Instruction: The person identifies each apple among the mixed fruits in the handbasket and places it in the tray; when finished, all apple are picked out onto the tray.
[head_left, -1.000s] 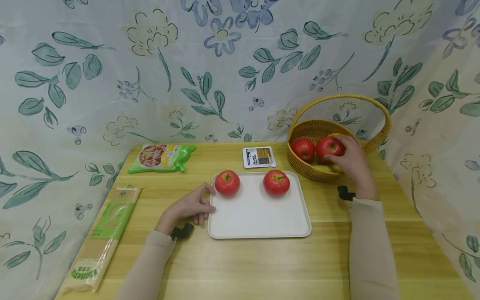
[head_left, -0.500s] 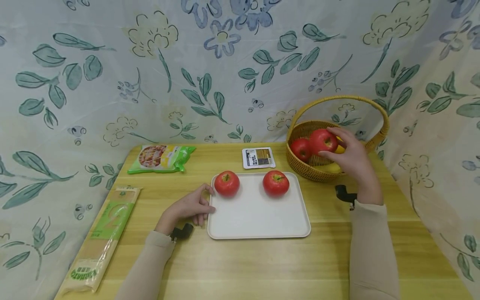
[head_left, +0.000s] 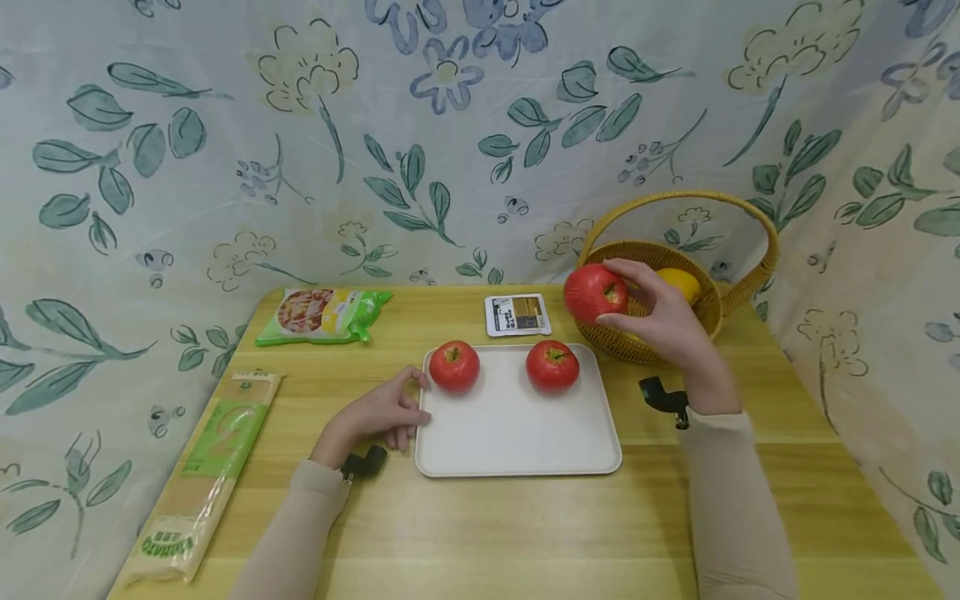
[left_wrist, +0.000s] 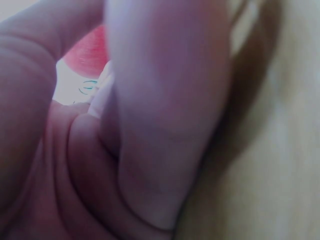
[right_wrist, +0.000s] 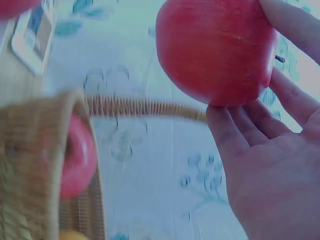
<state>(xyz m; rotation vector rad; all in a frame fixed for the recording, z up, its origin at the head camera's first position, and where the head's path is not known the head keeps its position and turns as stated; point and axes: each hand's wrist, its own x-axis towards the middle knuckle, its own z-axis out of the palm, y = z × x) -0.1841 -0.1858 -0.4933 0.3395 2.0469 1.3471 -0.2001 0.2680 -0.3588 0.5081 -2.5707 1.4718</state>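
In the head view, my right hand (head_left: 667, 321) holds a red apple (head_left: 595, 293) in front of the wicker basket (head_left: 626, 346)'s left side, between the thumb below and fingers above. The right wrist view shows this apple (right_wrist: 215, 50) at the fingertips, and another red apple (right_wrist: 80, 157) inside the basket. My left hand (head_left: 378, 408) rests loosely at the left edge of the white tray (head_left: 517, 442), thumb and index finger touching the rim. Two apples lie on the tray, one at back left (head_left: 453, 367) and one at back right (head_left: 552, 366). Left wrist view is mostly blurred fingers (left_wrist: 165, 115).
A yellow fruit (head_left: 678, 285) sits in the basket, under its tall arched handle (head_left: 675, 195). Behind the tray lies a small flat packet (head_left: 517, 315). A green food bag (head_left: 322, 317) and a long noodle-like pack (head_left: 206, 475) lie at left. Floral cloth (head_left: 450, 167) hangs behind.
My right hand has lifted an apple out of the basket and carried it left, toward the tray. The left hand has stayed at the tray's edge.
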